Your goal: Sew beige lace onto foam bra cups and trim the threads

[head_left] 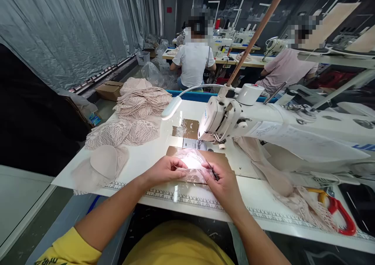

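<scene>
A piece of pale pink lace fabric (191, 161) lies in front of the sewing machine's needle area, brightly lit by the lamp. My left hand (165, 169) pinches its left edge between thumb and fingers. At the other edge, my right hand (221, 181) grips the lace too, with small dark thread snips (213, 170) tucked in its fingers. The sewing machine head (215, 120) stands just beyond both hands, its needle close behind the fabric. Part of the lace is washed out by glare.
Left of the machine lie a stack of lace pieces (142, 103), more lace cups (123, 132) and a smooth beige cup (104, 161). Red-handled scissors (341, 216), lace and a black phone (359, 202) lie at right. A lamp (171, 108) overhangs the table. Two people sit ahead.
</scene>
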### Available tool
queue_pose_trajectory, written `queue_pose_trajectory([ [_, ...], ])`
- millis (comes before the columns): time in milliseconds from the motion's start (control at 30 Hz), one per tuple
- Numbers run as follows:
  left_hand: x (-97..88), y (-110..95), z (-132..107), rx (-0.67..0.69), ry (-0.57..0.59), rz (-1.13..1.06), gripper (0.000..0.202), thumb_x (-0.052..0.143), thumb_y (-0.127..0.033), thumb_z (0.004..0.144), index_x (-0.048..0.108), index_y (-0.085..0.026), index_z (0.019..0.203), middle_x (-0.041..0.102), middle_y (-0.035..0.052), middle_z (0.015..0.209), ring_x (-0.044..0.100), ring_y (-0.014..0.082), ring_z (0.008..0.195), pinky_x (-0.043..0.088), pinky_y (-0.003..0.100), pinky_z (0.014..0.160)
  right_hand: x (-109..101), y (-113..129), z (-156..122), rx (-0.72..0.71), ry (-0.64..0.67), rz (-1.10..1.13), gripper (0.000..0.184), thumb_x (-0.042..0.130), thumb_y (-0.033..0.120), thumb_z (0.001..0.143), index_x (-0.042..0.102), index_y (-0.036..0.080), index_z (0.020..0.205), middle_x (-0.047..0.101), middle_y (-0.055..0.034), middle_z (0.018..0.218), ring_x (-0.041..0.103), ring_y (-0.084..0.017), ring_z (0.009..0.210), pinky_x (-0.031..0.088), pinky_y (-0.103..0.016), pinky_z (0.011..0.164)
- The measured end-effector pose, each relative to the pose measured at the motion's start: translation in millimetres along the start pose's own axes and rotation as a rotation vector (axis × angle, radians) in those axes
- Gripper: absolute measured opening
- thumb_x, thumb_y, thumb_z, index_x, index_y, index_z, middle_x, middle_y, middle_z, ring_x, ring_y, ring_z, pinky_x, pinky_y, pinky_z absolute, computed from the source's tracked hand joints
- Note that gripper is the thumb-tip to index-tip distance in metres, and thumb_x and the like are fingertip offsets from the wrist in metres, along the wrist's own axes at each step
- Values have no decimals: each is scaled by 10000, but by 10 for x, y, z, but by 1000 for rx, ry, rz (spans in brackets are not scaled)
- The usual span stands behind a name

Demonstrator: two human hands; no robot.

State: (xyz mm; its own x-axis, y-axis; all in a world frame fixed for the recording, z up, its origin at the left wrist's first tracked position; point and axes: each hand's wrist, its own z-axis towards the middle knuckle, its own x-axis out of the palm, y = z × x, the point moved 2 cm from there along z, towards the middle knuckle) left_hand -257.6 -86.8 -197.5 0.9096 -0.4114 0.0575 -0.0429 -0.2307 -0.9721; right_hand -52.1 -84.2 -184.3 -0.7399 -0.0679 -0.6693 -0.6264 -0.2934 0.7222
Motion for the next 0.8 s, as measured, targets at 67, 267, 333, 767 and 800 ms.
queue_pose_trajectory([
  [67, -1, -10, 33, 3, 41, -21, 308, 713, -387, 737, 638, -90, 759, 516, -9, 637, 423, 85, 578, 295, 206, 544, -29, -43, -8, -35, -38, -57, 326, 508, 400, 873, 663, 183, 1062, 715, -74, 993, 664, -221, 819, 525, -323, 714],
  [267, 0, 23, 74, 23, -33, -115, 356, 711, -434, 744, 573, -112, 679, 406, -52, 551, 321, 61, 515, 231, 199, 495, -78, 9, -169, -254, -188, -133, 410, 367, 372, 960, 523, 217, 1306, 681, -85, 1100, 639, -239, 992, 520, -348, 783],
  [333, 7, 29, 78, 20, -35, -154, 341, 722, -425, 740, 607, -104, 731, 452, -43, 562, 366, 66, 519, 276, 199, 506, -7, 70, -199, -335, -119, -149, 387, 418, 335, 950, 530, 221, 1302, 701, -75, 988, 658, -224, 887, 526, -319, 708],
  [767, -3, 15, 56, 74, 8, -94, 328, 665, -412, 811, 724, -101, 899, 641, 31, 717, 541, 125, 660, 411, 228, 639, 251, 38, -120, -326, -88, -135, 335, 505, 247, 921, 570, 169, 1240, 683, -71, 897, 643, -187, 791, 522, -301, 696],
  [800, -3, 18, 57, 76, 4, -92, 323, 663, -407, 813, 723, -102, 903, 636, 30, 715, 535, 123, 659, 410, 227, 638, 252, 35, -119, -317, -91, -134, 334, 506, 249, 921, 571, 171, 1239, 683, -70, 898, 643, -185, 788, 523, -301, 695],
])
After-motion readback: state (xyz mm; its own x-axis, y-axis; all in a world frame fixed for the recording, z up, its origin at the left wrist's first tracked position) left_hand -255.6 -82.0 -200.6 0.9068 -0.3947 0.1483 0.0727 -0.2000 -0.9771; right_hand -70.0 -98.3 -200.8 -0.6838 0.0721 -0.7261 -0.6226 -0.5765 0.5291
